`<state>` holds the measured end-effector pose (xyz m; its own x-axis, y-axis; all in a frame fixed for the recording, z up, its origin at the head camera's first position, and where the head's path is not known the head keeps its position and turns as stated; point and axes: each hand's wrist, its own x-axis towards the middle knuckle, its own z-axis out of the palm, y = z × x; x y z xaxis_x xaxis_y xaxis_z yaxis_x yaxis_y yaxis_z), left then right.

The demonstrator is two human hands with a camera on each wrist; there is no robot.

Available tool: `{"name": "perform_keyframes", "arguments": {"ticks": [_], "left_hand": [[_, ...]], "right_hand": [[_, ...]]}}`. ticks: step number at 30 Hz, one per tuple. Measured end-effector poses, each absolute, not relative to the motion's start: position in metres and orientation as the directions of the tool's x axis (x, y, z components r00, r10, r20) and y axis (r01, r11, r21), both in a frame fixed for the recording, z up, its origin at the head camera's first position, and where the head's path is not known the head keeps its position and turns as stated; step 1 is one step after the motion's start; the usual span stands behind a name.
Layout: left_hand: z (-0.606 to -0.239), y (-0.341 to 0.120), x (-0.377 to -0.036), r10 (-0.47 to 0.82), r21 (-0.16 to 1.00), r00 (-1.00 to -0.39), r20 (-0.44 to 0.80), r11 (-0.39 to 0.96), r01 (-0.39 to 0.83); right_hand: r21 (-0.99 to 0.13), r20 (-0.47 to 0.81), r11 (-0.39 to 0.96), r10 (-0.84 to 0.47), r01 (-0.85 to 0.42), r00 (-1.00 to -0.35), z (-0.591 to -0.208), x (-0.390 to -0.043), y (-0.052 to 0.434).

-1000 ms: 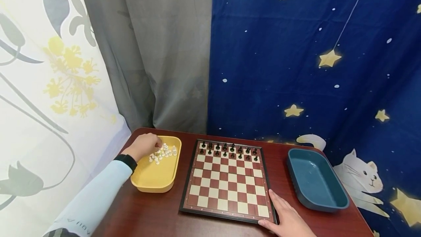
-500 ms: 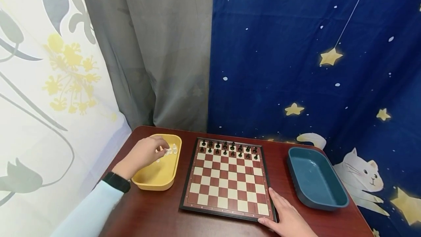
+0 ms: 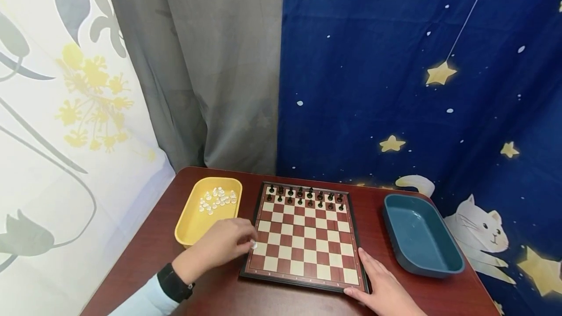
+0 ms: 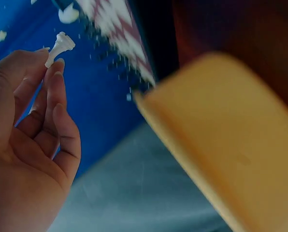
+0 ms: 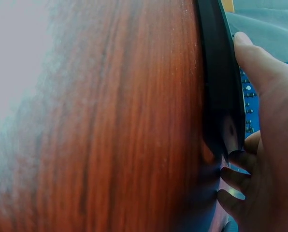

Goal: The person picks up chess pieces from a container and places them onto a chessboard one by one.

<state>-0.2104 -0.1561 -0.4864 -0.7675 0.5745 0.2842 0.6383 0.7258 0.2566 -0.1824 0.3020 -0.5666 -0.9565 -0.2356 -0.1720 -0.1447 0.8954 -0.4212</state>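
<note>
Between thumb and fingertips, my left hand (image 3: 227,243) pinches a small white chess piece (image 4: 61,48), its wider end pointing away from the fingers. In the head view that hand is over the left edge of the chessboard (image 3: 298,285), near its front. Black chess pieces (image 3: 310,193) stand in two rows along the board's far side. More white pieces (image 3: 219,200) lie in the yellow tray (image 3: 188,226) to the left. My right hand (image 3: 384,286) holds the board's near right corner, thumb on the front edge and fingers along the right side.
A teal tray (image 3: 421,238) stands on the dark red wooden table (image 3: 193,301), right of the board. Behind the table hang a grey curtain (image 3: 237,87) and a blue star-patterned curtain (image 3: 342,87). A white floral curtain (image 3: 88,184) is on the left.
My left hand has left the yellow tray and moved right and nearer, with a white chess piece in its fingers. My right hand has stayed at the board's corner.
</note>
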Motion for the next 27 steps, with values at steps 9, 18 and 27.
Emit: {"name": "perform_keyframes", "arguments": {"ticks": [9,18,27], "left_hand": [[-0.510,-0.143,-0.201,0.606,0.293,-0.776,0.172,0.721,0.628],[-0.522,-0.144,-0.202,0.603,0.306,-0.783,0.155,0.724,0.618],[-0.523,-0.143,-0.202,0.604,0.317,-0.779,0.168,0.715,0.623]], "right_hand": [[-0.428,-0.163,0.889,-0.250,-0.160,-0.955,-0.567,-0.183,0.303],[-0.429,-0.175,0.891,-0.244,-0.150,-0.954,-0.567,-0.182,0.302],[-0.429,-0.178,0.892,-0.240,-0.144,-0.954,-0.567,-0.182,0.302]]}}
